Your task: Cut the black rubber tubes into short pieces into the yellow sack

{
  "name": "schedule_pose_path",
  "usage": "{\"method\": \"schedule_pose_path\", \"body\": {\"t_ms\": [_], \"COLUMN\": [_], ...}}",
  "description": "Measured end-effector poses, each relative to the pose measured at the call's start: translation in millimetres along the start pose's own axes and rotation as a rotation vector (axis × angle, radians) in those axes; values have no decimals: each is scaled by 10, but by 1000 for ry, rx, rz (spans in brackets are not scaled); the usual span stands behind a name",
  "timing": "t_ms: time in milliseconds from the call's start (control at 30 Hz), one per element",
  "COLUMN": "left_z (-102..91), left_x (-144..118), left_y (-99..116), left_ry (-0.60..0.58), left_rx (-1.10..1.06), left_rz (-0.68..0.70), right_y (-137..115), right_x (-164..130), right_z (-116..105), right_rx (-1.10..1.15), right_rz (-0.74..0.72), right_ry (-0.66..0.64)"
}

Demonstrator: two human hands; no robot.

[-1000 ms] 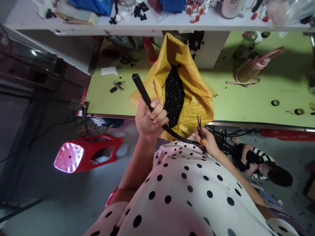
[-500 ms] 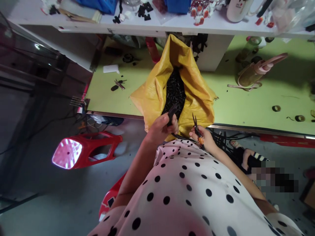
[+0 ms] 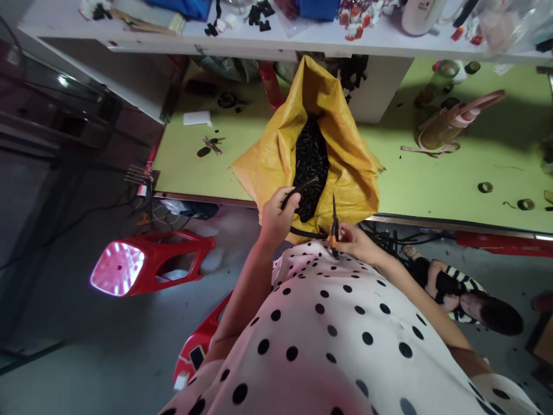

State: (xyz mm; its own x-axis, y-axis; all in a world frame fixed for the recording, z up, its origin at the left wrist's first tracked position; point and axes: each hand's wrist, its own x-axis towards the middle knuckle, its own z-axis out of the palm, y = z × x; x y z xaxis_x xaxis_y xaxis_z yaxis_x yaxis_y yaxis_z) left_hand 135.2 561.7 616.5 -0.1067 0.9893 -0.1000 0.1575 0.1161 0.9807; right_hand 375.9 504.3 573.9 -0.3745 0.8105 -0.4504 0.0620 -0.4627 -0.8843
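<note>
My left hand (image 3: 276, 214) is closed around a length of black tubing (image 3: 307, 185), whose end reaches over the mouth of a yellow sack (image 3: 354, 167). Inside the sack lies a heap of short black tube pieces (image 3: 310, 155). My right hand (image 3: 352, 241) grips scissors (image 3: 334, 227) with orange on the handles, their blades pointing up and away from me, just right of the heap. The blades look closed and do not touch the tubing. A black strand (image 3: 307, 233) curves along the sack's near edge between my hands.
The sack rests on a green table (image 3: 432, 190). Keys (image 3: 211, 145) lie left, a pink-strapped bottle (image 3: 444, 127) stands right. A white shelf (image 3: 259, 43) crosses above. Long black tubes (image 3: 389, 239) hang under the edge. A person (image 3: 458, 294) is low at right; a red stool (image 3: 159, 262) stands left.
My left hand has turned, and the tubing now points right across the heap instead of upward. My right hand has moved slightly left, with the scissors more upright and their blades closed together.
</note>
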Motion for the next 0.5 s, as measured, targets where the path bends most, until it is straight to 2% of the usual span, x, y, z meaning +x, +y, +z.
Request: {"method": "schedule_pose_path", "body": {"t_ms": [133,233,367,500], "left_z": [-5,38,113,116], "left_x": [-46,-88,-139,-149], "left_y": [-2,16,31,1], "left_ry": [37,-7,-117,-127], "left_rx": [-218,-347,-339,-319], "left_rz": [-109,-221,-279,-270], "right_y": [220,305,367,412], "right_x": [-176,-230,-259,-301], "right_z": [17,44,59,23], "right_rx": [57,45,-111,-315], "right_rz": [29,18,-41,-108], "right_ry": [116,201,230,247]}}
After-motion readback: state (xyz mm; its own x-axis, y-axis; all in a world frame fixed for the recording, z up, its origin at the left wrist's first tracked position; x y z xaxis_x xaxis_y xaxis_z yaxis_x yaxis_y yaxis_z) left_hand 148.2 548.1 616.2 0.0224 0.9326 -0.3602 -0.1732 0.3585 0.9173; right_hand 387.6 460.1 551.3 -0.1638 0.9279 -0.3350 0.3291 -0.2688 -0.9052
